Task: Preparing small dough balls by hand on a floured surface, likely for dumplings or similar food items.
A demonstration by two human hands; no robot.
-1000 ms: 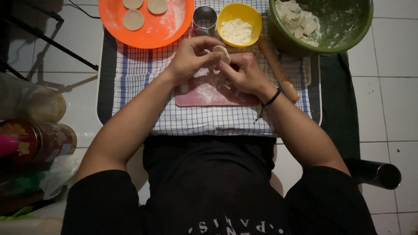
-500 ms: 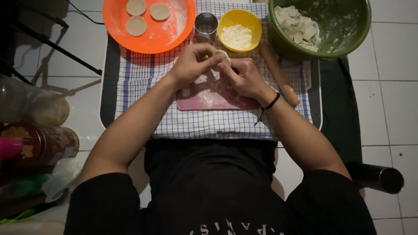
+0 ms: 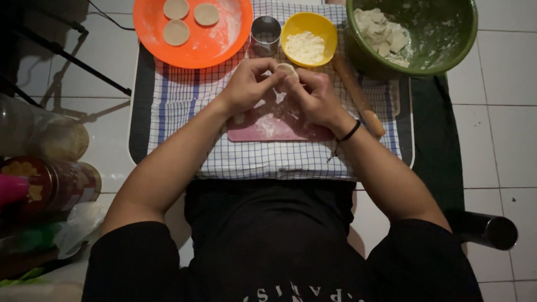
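Note:
Both hands meet over a floured pink board and pinch a small pale round of dough between the fingertips. My left hand grips its left side, my right hand its right side; a black band circles the right wrist. The board lies on a blue-checked cloth. Most of the dough is hidden by my fingers.
An orange plate with three dough discs sits at the back left. Beside it stand a metal ring cutter, a yellow bowl of flour and a green bowl of dough pieces. A wooden rolling pin lies right of the board. Jars stand at left.
The hands stay together on the dough, fingers shifting slightly as they work it. The view has drifted a little, so everything sits lower in frame.

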